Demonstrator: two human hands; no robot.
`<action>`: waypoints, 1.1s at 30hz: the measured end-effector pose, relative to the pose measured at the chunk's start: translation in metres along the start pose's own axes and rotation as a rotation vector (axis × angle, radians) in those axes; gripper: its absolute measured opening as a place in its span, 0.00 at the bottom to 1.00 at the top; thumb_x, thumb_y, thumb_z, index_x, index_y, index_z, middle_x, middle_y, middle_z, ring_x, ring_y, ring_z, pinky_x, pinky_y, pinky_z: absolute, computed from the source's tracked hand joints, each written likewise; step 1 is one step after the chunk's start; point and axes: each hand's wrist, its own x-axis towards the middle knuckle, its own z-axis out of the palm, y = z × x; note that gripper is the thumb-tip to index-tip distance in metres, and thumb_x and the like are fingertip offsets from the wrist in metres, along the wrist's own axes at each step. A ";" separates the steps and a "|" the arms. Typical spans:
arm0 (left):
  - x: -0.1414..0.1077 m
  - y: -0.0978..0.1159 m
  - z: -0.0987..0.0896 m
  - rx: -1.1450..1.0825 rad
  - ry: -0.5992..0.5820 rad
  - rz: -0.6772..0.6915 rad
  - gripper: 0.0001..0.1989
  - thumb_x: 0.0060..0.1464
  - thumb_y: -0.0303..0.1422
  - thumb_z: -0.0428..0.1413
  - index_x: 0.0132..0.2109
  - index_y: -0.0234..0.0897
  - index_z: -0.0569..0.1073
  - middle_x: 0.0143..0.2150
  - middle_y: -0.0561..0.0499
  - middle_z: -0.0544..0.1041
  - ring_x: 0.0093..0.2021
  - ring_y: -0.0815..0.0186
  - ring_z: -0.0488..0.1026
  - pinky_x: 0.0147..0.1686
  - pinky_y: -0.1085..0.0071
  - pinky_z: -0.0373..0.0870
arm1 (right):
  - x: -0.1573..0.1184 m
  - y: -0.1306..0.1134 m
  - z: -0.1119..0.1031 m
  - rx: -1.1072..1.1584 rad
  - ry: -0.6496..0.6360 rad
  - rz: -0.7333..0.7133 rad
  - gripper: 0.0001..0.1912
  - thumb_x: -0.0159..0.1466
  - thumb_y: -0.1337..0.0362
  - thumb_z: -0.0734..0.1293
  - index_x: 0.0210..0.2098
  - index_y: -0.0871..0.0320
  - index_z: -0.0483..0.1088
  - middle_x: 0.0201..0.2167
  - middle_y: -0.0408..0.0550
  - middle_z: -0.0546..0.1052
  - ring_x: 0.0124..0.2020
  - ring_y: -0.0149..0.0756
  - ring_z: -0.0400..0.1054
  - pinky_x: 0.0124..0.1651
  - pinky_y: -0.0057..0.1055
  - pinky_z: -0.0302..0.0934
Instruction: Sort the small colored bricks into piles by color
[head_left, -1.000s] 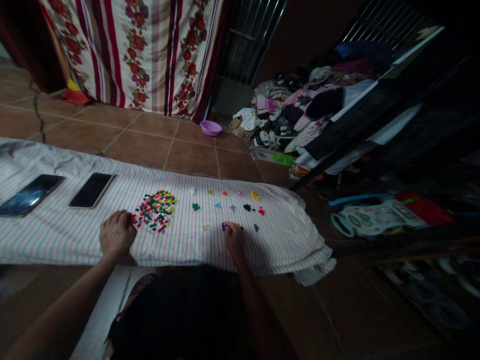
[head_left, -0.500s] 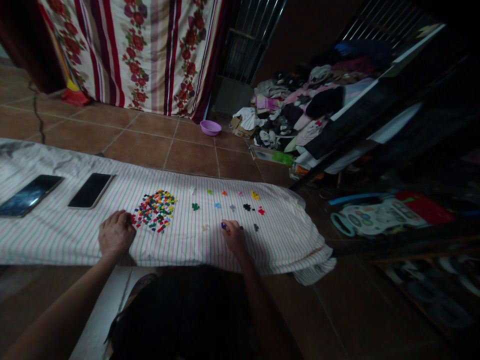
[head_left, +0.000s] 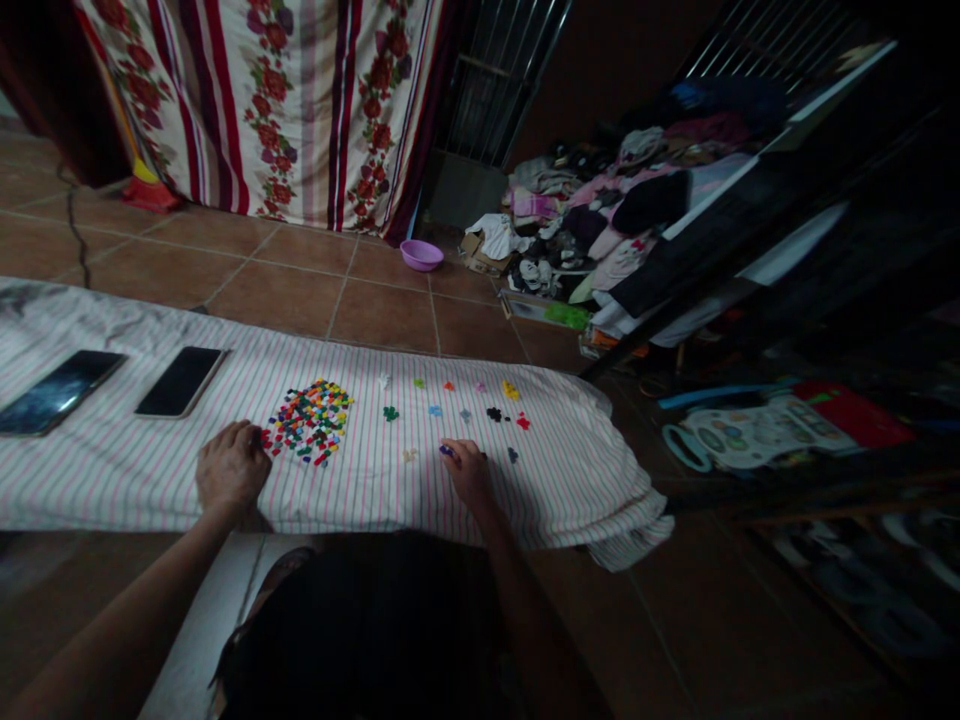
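On the cloth-covered bench (head_left: 360, 500), we saw the left hand (head_left: 234, 466) with curled fingers at the near-left edge of the mixed pile of coloured pieces (head_left: 307, 422); whether it gripped any, we could not tell. The right hand (head_left: 469, 474), fingers bent, met the purple pieces (head_left: 446, 450); grip or mere touch we could not distinguish. Beige pieces (head_left: 409, 456) lay to its left, dark grey pieces (head_left: 513, 455) to its right.

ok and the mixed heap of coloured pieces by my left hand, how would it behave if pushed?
The heap would probably spread rather than slide as one, since its pieces look loose and separate. Being so small beside your left hand, each is likely light. Their seemingly blocky shapes suggest sliding more than rolling.
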 end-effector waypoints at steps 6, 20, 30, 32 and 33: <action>0.000 0.000 0.000 -0.003 0.000 -0.005 0.17 0.56 0.31 0.46 0.47 0.33 0.75 0.55 0.37 0.75 0.56 0.49 0.70 0.54 0.52 0.65 | 0.002 0.002 -0.002 0.026 -0.028 0.015 0.11 0.61 0.67 0.64 0.40 0.57 0.76 0.37 0.50 0.76 0.37 0.37 0.71 0.43 0.34 0.66; 0.005 -0.002 0.005 -0.179 0.005 -0.118 0.14 0.53 0.27 0.48 0.44 0.36 0.76 0.54 0.40 0.76 0.56 0.52 0.69 0.58 0.55 0.61 | 0.006 0.001 -0.001 0.016 -0.004 -0.001 0.20 0.62 0.55 0.62 0.47 0.58 0.74 0.35 0.51 0.72 0.32 0.38 0.67 0.39 0.38 0.66; 0.033 -0.012 0.016 -0.815 0.211 -0.774 0.12 0.45 0.26 0.48 0.33 0.39 0.76 0.37 0.48 0.78 0.44 0.60 0.73 0.51 0.61 0.66 | -0.012 -0.042 -0.016 0.032 0.197 0.011 0.28 0.65 0.45 0.58 0.44 0.62 0.74 0.38 0.56 0.74 0.31 0.38 0.66 0.38 0.38 0.65; 0.043 -0.015 0.021 -0.922 0.283 -0.888 0.13 0.46 0.25 0.47 0.35 0.36 0.76 0.33 0.49 0.76 0.38 0.63 0.73 0.44 0.64 0.69 | -0.019 -0.052 -0.014 0.073 0.170 -0.008 0.26 0.65 0.46 0.58 0.44 0.62 0.74 0.39 0.57 0.74 0.32 0.38 0.68 0.35 0.35 0.66; 0.048 -0.017 0.022 -0.979 0.316 -0.941 0.13 0.46 0.25 0.48 0.36 0.35 0.76 0.32 0.50 0.75 0.36 0.64 0.73 0.41 0.65 0.70 | -0.023 -0.057 -0.011 0.091 0.161 -0.020 0.25 0.65 0.47 0.58 0.43 0.62 0.74 0.39 0.57 0.75 0.32 0.37 0.68 0.35 0.35 0.66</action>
